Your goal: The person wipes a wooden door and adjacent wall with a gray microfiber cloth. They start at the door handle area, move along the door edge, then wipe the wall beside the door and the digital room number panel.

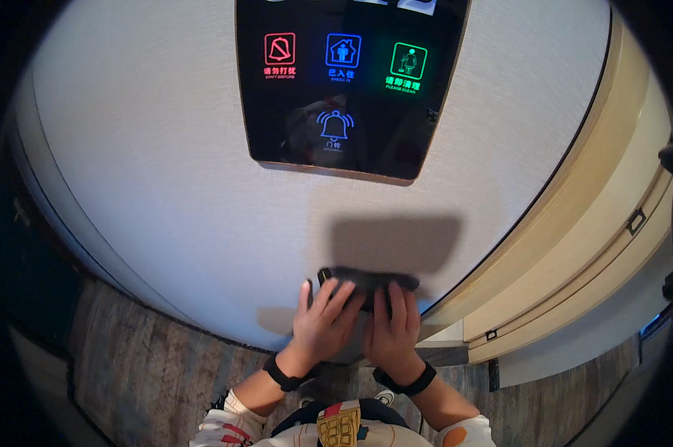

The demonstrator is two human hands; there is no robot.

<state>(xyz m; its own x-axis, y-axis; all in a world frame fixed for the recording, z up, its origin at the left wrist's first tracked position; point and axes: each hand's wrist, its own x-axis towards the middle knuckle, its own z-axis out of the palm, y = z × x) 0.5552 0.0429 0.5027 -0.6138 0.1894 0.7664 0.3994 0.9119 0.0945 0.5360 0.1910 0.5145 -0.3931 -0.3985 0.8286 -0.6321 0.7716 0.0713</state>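
My left hand point(326, 321) and my right hand point(393, 329) are raised side by side in front of a pale textured wall. Both grip a dark, flat object point(372, 275), with fingers spread over its near face. It is blurred and partly covered by the fingers, so I cannot tell exactly what it is. A black band circles each wrist. Above my hands a glossy black doorbell panel point(297, 131) with lit red, blue and green icons is mounted on the wall. The object casts a broad shadow on the wall, below the panel.
To the right, a light wood door frame point(543, 223) borders a pale door point(582, 251) with dark metal fittings. Wood-plank flooring point(141, 357) lies below. A dark doorway or panel point(29, 268) stands at the far left.
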